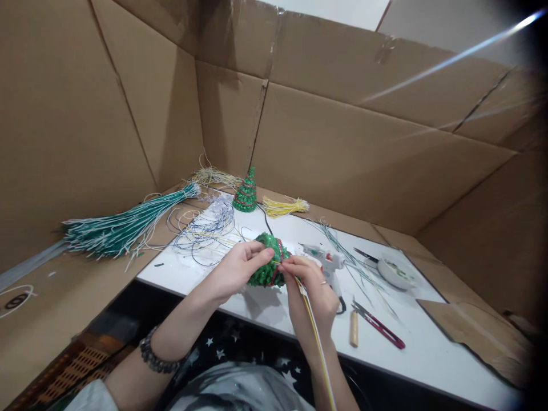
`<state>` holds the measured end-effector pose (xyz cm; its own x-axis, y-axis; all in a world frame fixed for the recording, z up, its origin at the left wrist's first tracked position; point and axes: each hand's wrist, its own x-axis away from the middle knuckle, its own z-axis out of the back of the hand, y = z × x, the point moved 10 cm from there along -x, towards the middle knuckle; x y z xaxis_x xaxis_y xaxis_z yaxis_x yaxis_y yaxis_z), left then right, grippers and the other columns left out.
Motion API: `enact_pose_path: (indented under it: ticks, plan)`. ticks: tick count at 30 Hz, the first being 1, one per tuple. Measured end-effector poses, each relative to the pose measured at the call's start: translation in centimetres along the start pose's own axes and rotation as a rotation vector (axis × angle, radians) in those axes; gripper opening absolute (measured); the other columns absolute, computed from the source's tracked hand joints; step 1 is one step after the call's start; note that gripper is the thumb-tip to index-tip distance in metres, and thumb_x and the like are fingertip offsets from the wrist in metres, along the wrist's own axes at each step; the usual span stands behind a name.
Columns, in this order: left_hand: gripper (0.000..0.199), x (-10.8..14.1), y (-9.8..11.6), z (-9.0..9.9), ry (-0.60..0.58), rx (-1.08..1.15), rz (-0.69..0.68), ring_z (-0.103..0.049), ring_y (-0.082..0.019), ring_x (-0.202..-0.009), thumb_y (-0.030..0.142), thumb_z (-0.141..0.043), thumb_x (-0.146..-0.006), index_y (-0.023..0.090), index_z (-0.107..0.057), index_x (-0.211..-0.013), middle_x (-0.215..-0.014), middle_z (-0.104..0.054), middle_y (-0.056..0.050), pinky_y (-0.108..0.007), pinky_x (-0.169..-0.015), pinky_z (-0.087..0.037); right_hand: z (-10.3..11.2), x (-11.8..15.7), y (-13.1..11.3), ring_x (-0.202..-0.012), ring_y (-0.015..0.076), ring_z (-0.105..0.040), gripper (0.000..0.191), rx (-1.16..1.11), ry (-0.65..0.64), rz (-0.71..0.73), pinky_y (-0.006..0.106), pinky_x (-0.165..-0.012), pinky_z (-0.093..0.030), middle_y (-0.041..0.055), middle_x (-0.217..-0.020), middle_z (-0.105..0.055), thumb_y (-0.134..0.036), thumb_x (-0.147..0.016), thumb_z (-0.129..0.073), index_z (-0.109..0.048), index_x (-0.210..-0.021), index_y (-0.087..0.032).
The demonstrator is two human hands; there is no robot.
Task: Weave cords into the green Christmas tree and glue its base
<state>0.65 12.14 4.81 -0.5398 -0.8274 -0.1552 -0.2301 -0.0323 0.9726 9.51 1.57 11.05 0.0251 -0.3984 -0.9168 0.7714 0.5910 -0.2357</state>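
Observation:
My left hand (248, 262) is closed around a small green glittery Christmas tree (265, 278) with a red garland, which lies tilted above the white table. My right hand (312, 285) pinches a yellow-and-white wire (314, 331) close against the tree's side, and the wire's long end trails down along my right forearm. Fingers hide part of the tree and the wire's tip. Behind them, a second green tree (245, 194) with a red garland stands upright at the back of the table.
Bundles of green wires (132, 222) and yellow wires (285, 206) lie left and back, near tangled blue-and-white wires (205, 228). At right are a glue gun (329, 262), red-handled snips (381, 326), a wooden-handled tool (354, 328) and a white bowl (394, 275). Cardboard walls (342, 131) surround the table.

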Motion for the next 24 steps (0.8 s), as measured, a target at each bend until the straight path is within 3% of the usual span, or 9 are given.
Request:
enact_pose_path:
  ticks: [8, 15, 24]
  plan:
    - [0.036, 0.0, -0.2, -0.2, -0.029, -0.005, 0.001, -0.059, -0.016, -0.079, 0.05, -0.064, -0.085, 0.014, -0.068, -0.084, -0.082, -0.068, -0.004, -0.027, -0.076, -0.044, -0.5, -0.1, 0.0, -0.086, 0.0186, -0.064, 0.025, 0.068, -0.077, 0.075, 0.035, -0.079, -0.052, 0.0036, -0.09, -0.066, -0.004, -0.09, -0.054, -0.056, -0.104, -0.024]
    - [0.037, -0.1, -0.4, -0.8, -0.074, -0.007, -0.019, -0.059, -0.017, -0.083, 0.051, -0.065, -0.085, 0.014, -0.067, -0.083, -0.084, -0.067, -0.004, -0.029, -0.081, -0.043, -1.6, -0.3, -0.3, -0.087, 0.0212, -0.064, 0.019, 0.151, -0.217, 0.163, 0.036, -0.079, -0.051, 0.0065, -0.092, -0.069, -0.006, -0.091, -0.053, -0.057, -0.1, -0.022]
    - [0.038, -0.4, -1.5, -0.7, -0.053, 0.022, 0.01, -0.058, -0.016, -0.08, 0.052, -0.07, -0.08, 0.014, -0.068, -0.079, -0.08, -0.067, -0.003, -0.028, -0.077, -0.043, -1.2, 1.1, 0.6, -0.078, 0.0196, -0.068, 0.026, 0.002, -0.046, 0.164, 0.035, -0.072, -0.055, 0.0045, -0.089, -0.072, -0.004, -0.087, -0.058, -0.061, -0.103, -0.025]
